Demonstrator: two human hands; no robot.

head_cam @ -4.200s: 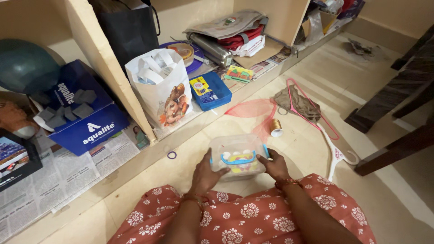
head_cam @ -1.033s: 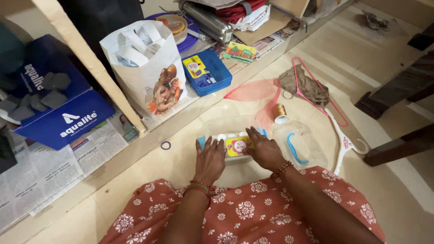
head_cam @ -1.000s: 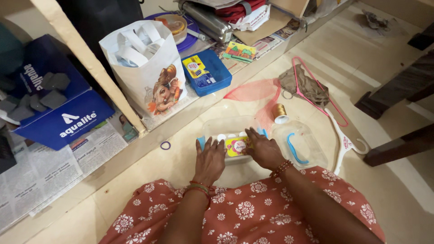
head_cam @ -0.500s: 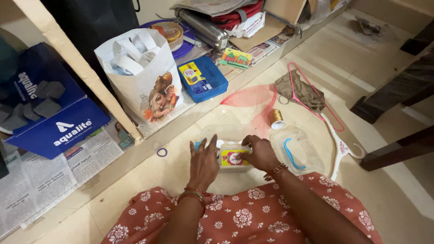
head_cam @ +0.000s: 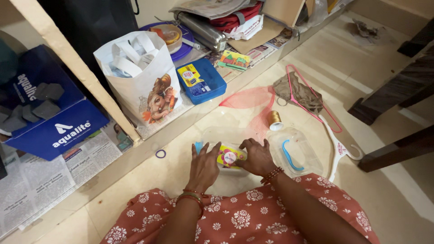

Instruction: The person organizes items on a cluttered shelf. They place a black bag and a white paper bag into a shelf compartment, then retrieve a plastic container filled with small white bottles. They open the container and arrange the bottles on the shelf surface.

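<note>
Nearest me I see my lap in a rust-orange floral dress (head_cam: 244, 217), and both forearms reach forward from it onto the tiled floor (head_cam: 135, 199). My left hand (head_cam: 204, 165) lies flat with fingers spread a little, resting on the left end of a small clear plastic box (head_cam: 228, 157) with a yellow and pink item inside; a blue bit shows just past my fingertips at the box's left corner. My right hand (head_cam: 257, 156) has its fingers curled down over the box's right end, touching it. So the box sits on the floor between my two hands, directly in front of my knees, pressed from both sides; neither hand is closed around it.

Just right of my right hand lies a clear lid (head_cam: 294, 151) with a blue handle, flat on the floor. A gold thread spool (head_cam: 274, 119) stands upright just beyond it. A small purple ring (head_cam: 160, 153) lies on the floor to the left, near the shelf edge.

Farther out, a pink and white clothes hanger (head_cam: 332, 131) lies toward the right, with a brown cloth (head_cam: 300, 92) over its far part and a red net bag (head_cam: 251, 99) beside it.

On the low shelf beyond stand a white printed carry bag (head_cam: 142, 81), a blue lunch box (head_cam: 201, 83) and a dark blue cardboard box (head_cam: 49, 122) on newspaper (head_cam: 40, 180).
</note>
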